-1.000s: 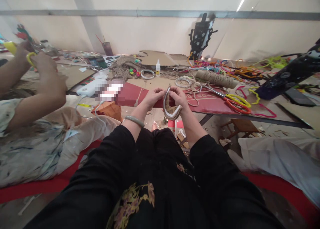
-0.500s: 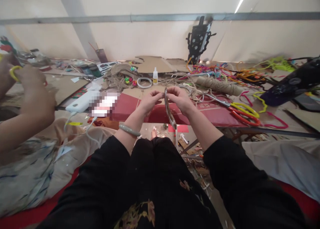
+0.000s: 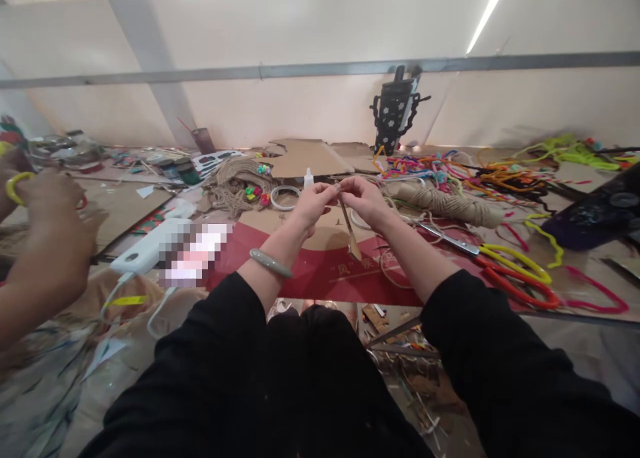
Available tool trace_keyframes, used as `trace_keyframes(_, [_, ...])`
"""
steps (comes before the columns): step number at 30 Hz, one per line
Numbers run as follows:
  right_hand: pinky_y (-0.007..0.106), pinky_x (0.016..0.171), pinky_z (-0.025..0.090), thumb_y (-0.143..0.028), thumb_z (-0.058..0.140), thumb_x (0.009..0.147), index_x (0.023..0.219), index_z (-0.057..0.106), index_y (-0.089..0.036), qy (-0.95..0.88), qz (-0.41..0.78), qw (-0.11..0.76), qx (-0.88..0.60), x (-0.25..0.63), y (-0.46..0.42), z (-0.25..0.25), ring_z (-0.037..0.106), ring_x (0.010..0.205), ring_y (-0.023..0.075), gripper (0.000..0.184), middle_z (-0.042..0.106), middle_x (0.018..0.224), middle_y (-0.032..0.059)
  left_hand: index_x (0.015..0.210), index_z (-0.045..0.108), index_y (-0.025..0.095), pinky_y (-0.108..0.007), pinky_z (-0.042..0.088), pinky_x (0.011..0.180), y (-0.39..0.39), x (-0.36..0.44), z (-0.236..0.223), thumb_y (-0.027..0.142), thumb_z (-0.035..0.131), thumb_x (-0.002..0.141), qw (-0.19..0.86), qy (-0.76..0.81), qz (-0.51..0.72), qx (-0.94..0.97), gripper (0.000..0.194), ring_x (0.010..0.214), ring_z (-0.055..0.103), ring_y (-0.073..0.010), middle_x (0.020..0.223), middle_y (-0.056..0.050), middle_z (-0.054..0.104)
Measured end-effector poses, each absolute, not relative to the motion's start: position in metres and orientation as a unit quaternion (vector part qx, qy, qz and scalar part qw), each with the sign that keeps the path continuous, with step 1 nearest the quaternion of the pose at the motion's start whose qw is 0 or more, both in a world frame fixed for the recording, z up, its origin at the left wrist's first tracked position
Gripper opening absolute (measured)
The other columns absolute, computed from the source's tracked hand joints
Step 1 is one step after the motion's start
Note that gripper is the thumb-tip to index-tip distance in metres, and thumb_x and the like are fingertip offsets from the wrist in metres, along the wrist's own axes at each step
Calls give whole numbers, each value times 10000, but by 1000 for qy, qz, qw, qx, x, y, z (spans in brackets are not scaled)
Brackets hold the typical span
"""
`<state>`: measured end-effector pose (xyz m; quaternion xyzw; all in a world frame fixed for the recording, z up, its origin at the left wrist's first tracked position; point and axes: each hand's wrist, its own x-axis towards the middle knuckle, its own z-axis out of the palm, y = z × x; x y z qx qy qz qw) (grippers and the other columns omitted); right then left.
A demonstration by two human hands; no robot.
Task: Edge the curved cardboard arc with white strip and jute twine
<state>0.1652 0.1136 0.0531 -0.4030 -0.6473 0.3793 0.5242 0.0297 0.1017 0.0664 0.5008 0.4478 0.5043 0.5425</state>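
Observation:
My left hand (image 3: 314, 210) and my right hand (image 3: 366, 201) meet over the near edge of the table, fingertips pinched close together. Between them they grip the upper end of a narrow brown strip (image 3: 346, 219), which looks like cardboard. It hangs down at a slant to a wider tan tip; the fingers hide its top. Just behind the left hand stands a small white-capped glue bottle (image 3: 309, 177), partly covered by the hand. A white ring (image 3: 284, 198) lies left of that bottle. Under the hands is a red printed cardboard sheet (image 3: 320, 271).
Large scissors (image 3: 520, 271) with yellow and orange handles lie right, near a twine roll (image 3: 450, 205) and colourful pipe cleaners (image 3: 480, 171). A black tumbler (image 3: 393, 115) stands at the back. A white power bank (image 3: 150, 245) lies left, beside another person's hands (image 3: 50, 198).
The view has tilted up, so the table sits lower in the picture. The brown strip has turned in my fingers and now shows a narrower side. Both hands keep their pinch.

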Motion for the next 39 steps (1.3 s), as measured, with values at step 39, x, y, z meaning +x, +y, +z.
trace_keyframes(39, [314,700,486,-362,648,662,842,582,-202,-620,389,535,-422,179,130,25,604,742,155,250,649,786,12,698,576,156,-242,399,699,128,40,46,197,638,704,642,398,473,454,74,625,549,-69,659,32,587])
